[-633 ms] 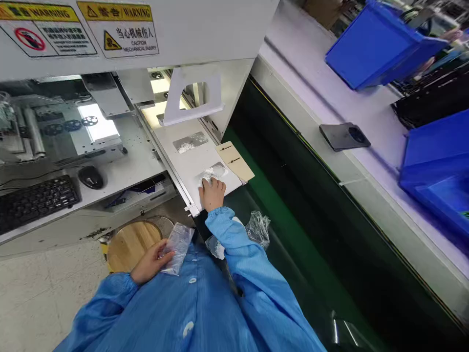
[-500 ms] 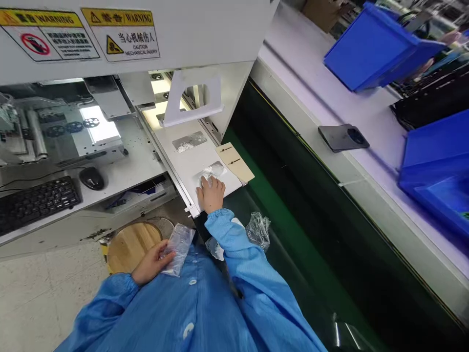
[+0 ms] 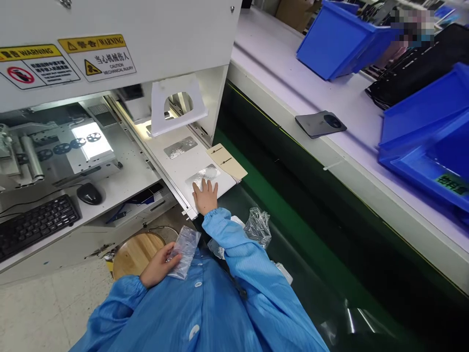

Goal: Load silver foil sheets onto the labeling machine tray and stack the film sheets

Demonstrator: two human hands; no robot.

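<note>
Low in front of my body, my left hand (image 3: 161,264) is closed on a clear plastic bag (image 3: 186,250), thumb on top. My right hand (image 3: 206,195) lies with fingers spread at the near end of the white machine belt (image 3: 181,176). Its fingertips touch or nearly touch a shiny silvery sheet (image 3: 205,174) with a pale patterned patch. Farther up the belt lies a similar grey sheet (image 3: 181,147). Beside the belt is a beige card (image 3: 227,163) with two dark marks. What is under my right palm is hidden.
A white machine cover (image 3: 179,105) with a cut-out overhangs the belt. Left are a mouse (image 3: 89,193) and keyboard (image 3: 34,226); below, a round wooden stool (image 3: 137,252). Crumpled clear plastic (image 3: 257,227) lies right of my sleeve. The right-hand ledge holds a phone (image 3: 321,123) and blue bins (image 3: 340,41).
The camera view has shifted, moving the machine and ledge leftward in the picture. My right hand's fingers have moved slightly toward me on the sheet. My left hand keeps holding the plastic bag.
</note>
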